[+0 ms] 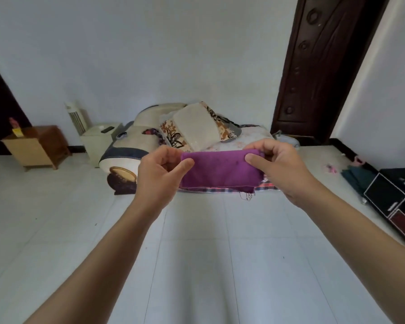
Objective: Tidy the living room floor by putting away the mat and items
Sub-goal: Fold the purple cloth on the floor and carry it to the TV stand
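Observation:
A folded purple cloth (220, 170) hangs stretched between both hands in the middle of the view, with loose threads at its lower right corner. My left hand (159, 176) pinches its left end between thumb and fingers. Its right end is pinched by my right hand (278, 164). Behind the cloth a plaid mat (222, 190) lies on the white tiled floor in front of the sofa, mostly hidden by the cloth.
A beige sofa (136, 141) piled with cushions (194, 127) stands against the far wall. Wooden side cabinets (35, 146) and a white fan unit (98, 136) are at the left. A dark door (318, 66), green fabric (355, 174), pink bits and a black TV stand (393, 195) sit to the right.

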Motion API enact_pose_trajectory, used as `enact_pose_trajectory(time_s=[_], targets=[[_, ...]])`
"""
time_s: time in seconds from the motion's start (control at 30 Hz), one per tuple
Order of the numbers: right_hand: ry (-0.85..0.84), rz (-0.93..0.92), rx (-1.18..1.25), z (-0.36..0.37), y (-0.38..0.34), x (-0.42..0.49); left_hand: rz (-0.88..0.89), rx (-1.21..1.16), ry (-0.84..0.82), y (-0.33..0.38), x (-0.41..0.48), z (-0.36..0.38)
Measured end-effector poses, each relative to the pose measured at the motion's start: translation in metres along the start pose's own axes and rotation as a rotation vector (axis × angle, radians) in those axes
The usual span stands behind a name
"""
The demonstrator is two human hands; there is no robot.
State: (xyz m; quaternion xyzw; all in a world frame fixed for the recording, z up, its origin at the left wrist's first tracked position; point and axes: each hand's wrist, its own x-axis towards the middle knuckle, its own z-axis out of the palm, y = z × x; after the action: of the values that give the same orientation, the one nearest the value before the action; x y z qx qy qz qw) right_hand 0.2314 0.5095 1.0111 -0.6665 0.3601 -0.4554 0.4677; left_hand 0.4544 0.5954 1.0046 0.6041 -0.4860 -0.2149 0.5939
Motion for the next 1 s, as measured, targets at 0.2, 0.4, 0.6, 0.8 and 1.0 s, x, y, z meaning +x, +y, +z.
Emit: enact_pose_trajectory(time_s=[0.2, 0.4, 0.6, 0.8, 1.0], targets=[[0.163, 0.019, -0.022, -0.111, 0.019, -0.002, 0.049, -0.045, -0.14, 0.025, 0.018, 0.117], [0.365, 0.072, -0.063, -0.206, 0.033, -0.016, 0.068, -0.126, -0.301, 0.038, 0.028, 0.227], [0.546, 0.122, -0.115, -0.274, 0.055, -0.02, 0.053, -0.169, -0.467, 0.039, 0.052, 0.323], [0.684, 0.137, -0.17, -0.315, 0.068, 0.007, 0.085, -0.248, -0.603, 0.028, 0.095, 0.397], [0.792, 0.183, -0.224, -0.337, 0.081, 0.046, 0.119, -0.326, -0.702, 0.013, 0.15, 0.453]])
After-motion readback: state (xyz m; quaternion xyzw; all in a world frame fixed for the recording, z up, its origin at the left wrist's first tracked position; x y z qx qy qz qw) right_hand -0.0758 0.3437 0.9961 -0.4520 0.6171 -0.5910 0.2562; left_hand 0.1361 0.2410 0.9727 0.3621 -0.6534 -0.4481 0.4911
